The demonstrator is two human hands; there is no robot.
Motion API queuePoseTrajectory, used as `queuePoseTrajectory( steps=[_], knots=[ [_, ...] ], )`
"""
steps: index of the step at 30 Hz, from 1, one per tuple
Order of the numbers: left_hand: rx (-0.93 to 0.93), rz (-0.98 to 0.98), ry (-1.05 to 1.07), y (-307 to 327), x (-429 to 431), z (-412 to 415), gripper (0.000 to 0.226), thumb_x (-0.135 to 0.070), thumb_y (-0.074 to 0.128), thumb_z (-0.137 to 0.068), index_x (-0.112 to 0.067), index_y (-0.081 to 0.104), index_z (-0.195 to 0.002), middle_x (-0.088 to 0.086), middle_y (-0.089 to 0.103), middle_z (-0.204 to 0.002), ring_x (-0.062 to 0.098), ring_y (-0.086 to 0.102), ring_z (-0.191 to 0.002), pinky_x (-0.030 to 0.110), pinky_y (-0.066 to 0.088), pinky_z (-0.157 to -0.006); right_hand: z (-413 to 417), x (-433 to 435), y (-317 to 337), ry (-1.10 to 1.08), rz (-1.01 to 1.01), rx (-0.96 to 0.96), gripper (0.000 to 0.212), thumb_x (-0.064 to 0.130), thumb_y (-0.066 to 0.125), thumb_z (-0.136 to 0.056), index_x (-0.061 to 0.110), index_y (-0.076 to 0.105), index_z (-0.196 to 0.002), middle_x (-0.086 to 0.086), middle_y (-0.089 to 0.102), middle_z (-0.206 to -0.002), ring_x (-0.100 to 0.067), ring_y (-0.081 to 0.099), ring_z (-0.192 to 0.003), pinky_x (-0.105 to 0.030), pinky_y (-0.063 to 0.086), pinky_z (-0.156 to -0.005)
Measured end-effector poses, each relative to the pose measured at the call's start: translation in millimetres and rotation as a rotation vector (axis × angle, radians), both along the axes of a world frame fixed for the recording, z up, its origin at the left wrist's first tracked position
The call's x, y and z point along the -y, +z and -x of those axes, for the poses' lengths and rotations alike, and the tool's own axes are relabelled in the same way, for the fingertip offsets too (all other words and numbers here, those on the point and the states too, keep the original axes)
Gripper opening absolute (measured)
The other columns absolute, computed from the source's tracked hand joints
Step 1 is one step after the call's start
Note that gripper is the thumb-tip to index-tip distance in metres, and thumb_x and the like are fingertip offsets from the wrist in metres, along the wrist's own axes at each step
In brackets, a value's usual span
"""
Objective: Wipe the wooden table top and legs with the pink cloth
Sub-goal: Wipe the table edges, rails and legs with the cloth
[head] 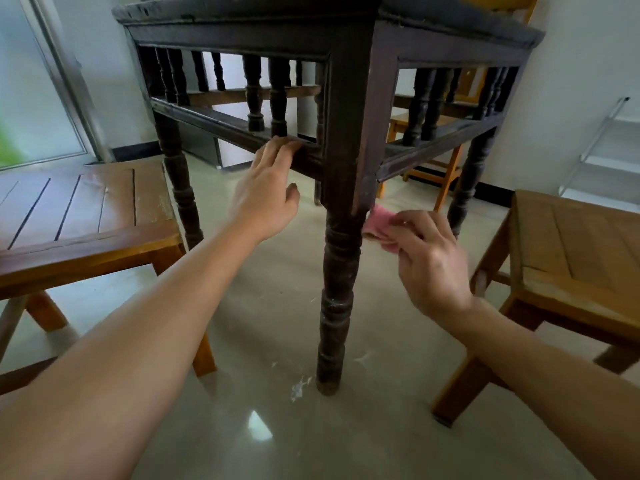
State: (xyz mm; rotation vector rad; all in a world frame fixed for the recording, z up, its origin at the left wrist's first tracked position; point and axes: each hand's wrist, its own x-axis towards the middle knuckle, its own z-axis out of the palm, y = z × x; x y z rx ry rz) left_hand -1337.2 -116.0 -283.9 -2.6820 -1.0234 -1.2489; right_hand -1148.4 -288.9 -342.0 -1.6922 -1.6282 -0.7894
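Flanking table leg (337,271): left chair (86,216), right chair (571,258).

On my left I see a low wooden bench (86,209) with a slatted, reddish-brown top, glossy and a little scuffed along one edge. On my right stands a second wooden seat (571,258) in a paler brown, its planks set at a slant. The floor (277,341) is smooth, pale and shiny, and it carries a bright patch of glare (259,426). A few white flecks (298,388) lie scattered on it. Far left is a frosted glass door (31,98) in a metal frame (65,74). A black skirting (135,150) runs along the white wall (571,81). At the back stands a light wooden chair (446,168), and a white metal rack (602,143) leans at far right.
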Motion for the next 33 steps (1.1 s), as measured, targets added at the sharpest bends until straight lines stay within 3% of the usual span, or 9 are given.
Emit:
queuePoseTrajectory(
  steps=[3, 8, 12, 15, 19, 24, 27, 29, 33],
  knots=[
    [0.014, -0.003, 0.020, -2, 3, -2, 0.060, -0.012, 0.058, -0.087, -0.016, 0.034, -0.142, 0.002, 0.032, -0.147, 0.021, 0.029, -0.138, 0.038, 0.039, -0.106, 35, -12, -37, 0.068, 0.009, -0.281, 0.034, 0.002, 0.063, -0.087, 0.010, 0.066, -0.119, -0.006, 0.061, -0.110, -0.024, 0.055, -0.097, -0.038, 0.054, -0.066],
    [-0.006, 0.004, 0.050, 0, 8, -3, 0.061, -0.013, 0.059, -0.087, -0.016, 0.033, -0.142, 0.003, 0.033, -0.147, 0.022, 0.030, -0.138, 0.039, 0.038, -0.107, 9, 1, -112, -0.003, 0.438, -0.535, 0.018, 0.018, 0.061, -0.094, 0.033, 0.070, -0.099, 0.005, 0.061, -0.095, -0.012, 0.061, -0.086, -0.034, 0.056, -0.073],
    [0.054, -0.005, 0.094, -8, 12, -14, 0.062, -0.013, 0.062, -0.085, -0.015, 0.034, -0.140, 0.004, 0.032, -0.147, 0.023, 0.031, -0.138, 0.037, 0.039, -0.106, 3, -7, -86, -0.051, 0.170, -0.919, 0.017, 0.010, 0.058, -0.094, 0.026, 0.057, -0.098, 0.003, 0.056, -0.101, -0.008, 0.060, -0.068, -0.013, 0.050, -0.054],
    [0.094, -0.004, 0.107, -11, 12, -18, 0.062, -0.011, 0.062, -0.084, -0.015, 0.035, -0.139, 0.005, 0.033, -0.147, 0.024, 0.032, -0.137, 0.038, 0.043, -0.104, 35, -28, -85, -0.071, 0.176, -1.056, 0.029, 0.004, 0.058, -0.091, 0.024, 0.051, -0.110, 0.003, 0.052, -0.109, -0.010, 0.061, -0.073, -0.016, 0.053, -0.055],
    [0.083, -0.020, 0.076, -9, 7, -13, 0.062, -0.006, 0.061, -0.082, -0.014, 0.036, -0.139, 0.005, 0.034, -0.146, 0.023, 0.034, -0.136, 0.038, 0.043, -0.104, 66, -21, -135, -0.040, 0.247, -0.748, 0.044, -0.003, 0.058, -0.080, 0.016, 0.056, -0.119, 0.000, 0.058, -0.116, -0.022, 0.061, -0.096, -0.041, 0.056, -0.076],
    [0.149, -0.040, 0.080, -17, 4, -18, 0.065, -0.002, 0.061, -0.081, -0.013, 0.036, -0.140, 0.006, 0.035, -0.146, 0.023, 0.034, -0.136, 0.029, 0.037, -0.105, 84, -8, -128, 0.209, 0.198, -0.152, 0.024, 0.017, 0.050, -0.087, 0.021, 0.074, -0.091, 0.007, 0.067, -0.100, -0.020, 0.057, -0.091, -0.029, 0.050, -0.047],
    [0.151, -0.057, 0.078, -20, 2, -17, 0.066, 0.000, 0.059, -0.080, -0.014, 0.036, -0.140, 0.005, 0.034, -0.146, 0.021, 0.033, -0.137, 0.023, 0.034, -0.102, 97, -29, -98, 0.263, 0.148, -0.001, 0.037, 0.024, 0.040, -0.093, 0.021, 0.076, -0.099, 0.007, 0.071, -0.110, -0.020, 0.050, -0.101, -0.026, 0.043, -0.062],
    [0.140, -0.059, 0.069, -19, 0, -14, 0.067, 0.000, 0.058, -0.080, -0.015, 0.035, -0.141, 0.004, 0.034, -0.147, 0.021, 0.032, -0.137, 0.023, 0.035, -0.102, 95, -42, -85, 0.170, 0.336, 0.153, 0.037, 0.019, 0.042, -0.090, 0.017, 0.071, -0.112, 0.004, 0.067, -0.121, -0.021, 0.037, -0.110, -0.031, 0.042, -0.071],
    [0.150, -0.057, 0.068, -18, 1, -14, 0.067, 0.000, 0.059, -0.082, -0.016, 0.035, -0.142, 0.004, 0.034, -0.148, 0.021, 0.031, -0.138, 0.023, 0.031, -0.104, 64, -20, -101, 0.156, 0.499, 0.302, 0.038, 0.020, 0.064, -0.080, 0.015, 0.068, -0.118, 0.006, 0.064, -0.125, -0.020, 0.036, -0.124, -0.033, 0.049, -0.078]
  ],
)
